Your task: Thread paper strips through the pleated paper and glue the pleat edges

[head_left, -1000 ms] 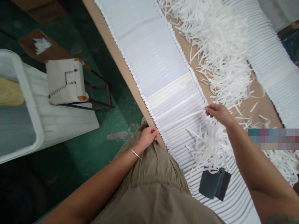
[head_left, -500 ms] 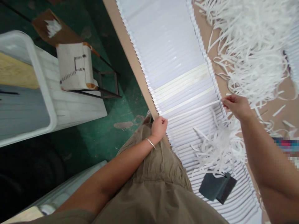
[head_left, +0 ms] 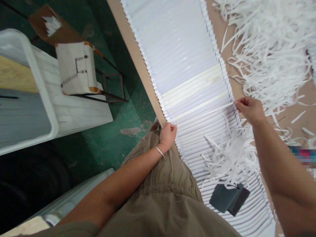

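A narrow white strip (head_left: 206, 113) is stretched across a long row of overlapping white sheets or folded pieces (head_left: 182, 56), whose exact kind I cannot tell. My left hand (head_left: 168, 135) pinches the strip's near end at the row's left edge. At the right edge, my right hand (head_left: 250, 110) pinches the other end between thumb and fingers. Just below the strip, a loose tangle of white strips (head_left: 233, 159) lies on the row. Two dark flat pieces (head_left: 225, 197), one overlapping the other, rest lower down.
A big heap of white strips (head_left: 274, 52) covers the right of the brown tabletop (head_left: 134, 57). On the green floor (head_left: 133, 131) to the left stand a white tub (head_left: 55, 126), a cloth-covered stool (head_left: 76, 69) and an open cardboard box (head_left: 37, 24).
My right hand has shifted slightly upward with its end of the strip. My left hand stays in nearly the same place, and the view has moved a little.
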`<state>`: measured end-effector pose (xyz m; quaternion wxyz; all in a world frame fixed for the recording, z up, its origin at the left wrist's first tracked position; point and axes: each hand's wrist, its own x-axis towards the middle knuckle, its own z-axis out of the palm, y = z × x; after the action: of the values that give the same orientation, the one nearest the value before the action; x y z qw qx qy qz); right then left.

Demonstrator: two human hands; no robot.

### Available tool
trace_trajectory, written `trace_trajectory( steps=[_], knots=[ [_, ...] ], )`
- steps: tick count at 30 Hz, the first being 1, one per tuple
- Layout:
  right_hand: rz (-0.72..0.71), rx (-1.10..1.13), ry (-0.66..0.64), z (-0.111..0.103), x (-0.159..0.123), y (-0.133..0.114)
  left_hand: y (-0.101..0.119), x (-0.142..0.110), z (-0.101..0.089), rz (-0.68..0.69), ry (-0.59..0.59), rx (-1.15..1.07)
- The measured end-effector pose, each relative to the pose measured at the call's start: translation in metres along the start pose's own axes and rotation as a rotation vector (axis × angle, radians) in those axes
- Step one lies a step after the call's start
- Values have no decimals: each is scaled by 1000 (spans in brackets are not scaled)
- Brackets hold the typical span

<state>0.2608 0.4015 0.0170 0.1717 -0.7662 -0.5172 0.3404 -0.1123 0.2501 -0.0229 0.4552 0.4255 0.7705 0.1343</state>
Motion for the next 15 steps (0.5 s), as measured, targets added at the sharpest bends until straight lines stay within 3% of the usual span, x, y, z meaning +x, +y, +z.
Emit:
trace_trajectory(
  steps=[15],
  knots=[
    [-100, -105, 82, 14, 9, -3, 8, 2, -6, 62, 20, 122]
  ],
)
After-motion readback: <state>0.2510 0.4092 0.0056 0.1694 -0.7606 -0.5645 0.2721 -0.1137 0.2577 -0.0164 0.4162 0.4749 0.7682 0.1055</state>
